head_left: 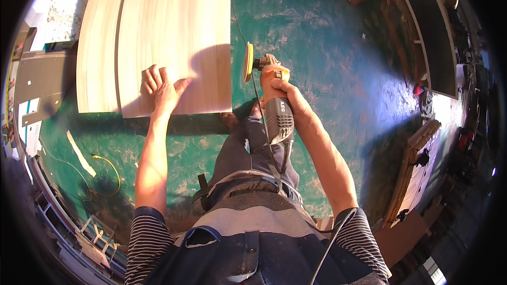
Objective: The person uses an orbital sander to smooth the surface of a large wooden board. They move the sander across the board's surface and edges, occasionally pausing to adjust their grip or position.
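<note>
- Holds a power tool (278,111), orange and dark grey, in the right hand (292,96), with fingers and thumb clamped around its neck.
- Keeps no hold with the left hand (163,94); spreads fingers and thumb apart, palm down, over the near part of the broad wood panel (177,21).
- Lies, in the panel's case, ahead and to the left, above the green floor (327,100), just beside a narrower panel (100,37), with a dark gap between the 2.
- Carries a yellow disc (249,62) at the tool's head, turned edge-on just beside the panel's right edge, apparently apart from the wood. Cannot tell whether spinning or stopped.
- Counts as done, judging by the layout: 2 panels set out side by side, tool in hand, broad panel within reach.
- Shows no clear border between worked and unworked wood on either panel; glare and shadow hide finer marks.
- Cannot tell, therefore, how much surface remains; seems only paused or between passes, with 0 visible disc contact.
</note>
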`<move>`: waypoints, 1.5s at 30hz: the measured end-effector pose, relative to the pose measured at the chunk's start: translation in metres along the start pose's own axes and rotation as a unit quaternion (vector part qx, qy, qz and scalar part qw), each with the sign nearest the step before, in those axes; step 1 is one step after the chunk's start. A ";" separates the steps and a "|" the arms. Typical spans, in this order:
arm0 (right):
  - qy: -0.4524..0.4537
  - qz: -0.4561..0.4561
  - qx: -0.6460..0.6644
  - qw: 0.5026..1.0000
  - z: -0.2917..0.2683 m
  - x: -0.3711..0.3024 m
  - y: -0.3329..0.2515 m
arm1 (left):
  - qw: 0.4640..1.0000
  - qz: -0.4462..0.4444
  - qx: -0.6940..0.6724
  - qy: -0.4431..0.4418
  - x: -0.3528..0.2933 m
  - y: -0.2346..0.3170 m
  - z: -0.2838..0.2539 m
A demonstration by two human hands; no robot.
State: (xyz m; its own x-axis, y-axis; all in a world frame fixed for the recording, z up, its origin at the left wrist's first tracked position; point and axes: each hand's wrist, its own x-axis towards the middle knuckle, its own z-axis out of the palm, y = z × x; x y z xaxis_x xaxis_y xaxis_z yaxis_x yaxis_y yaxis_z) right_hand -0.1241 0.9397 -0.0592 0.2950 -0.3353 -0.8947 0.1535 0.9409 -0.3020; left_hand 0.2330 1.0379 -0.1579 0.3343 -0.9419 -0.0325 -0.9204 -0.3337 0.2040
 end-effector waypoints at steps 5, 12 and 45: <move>0.001 -0.042 0.050 0.998 -0.008 -0.005 -0.009 | 0.998 0.016 0.042 0.043 -0.002 -0.008 0.010; -0.044 -0.089 0.171 0.980 -0.059 -0.019 -0.031 | 0.948 0.037 -0.315 -0.007 -0.053 0.125 0.015; 0.055 -0.176 0.254 0.949 -0.319 -0.091 -0.212 | 0.551 -0.329 -0.740 -0.201 0.264 0.320 0.078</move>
State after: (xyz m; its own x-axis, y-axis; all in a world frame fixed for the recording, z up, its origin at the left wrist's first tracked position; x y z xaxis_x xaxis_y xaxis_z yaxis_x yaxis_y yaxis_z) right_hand -0.4844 0.7858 -0.0185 0.0439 -0.5916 -0.8050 0.6680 0.6166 -0.4167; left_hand 0.0107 0.6797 -0.1775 0.1503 -0.6669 -0.7299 0.6463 -0.4924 0.5830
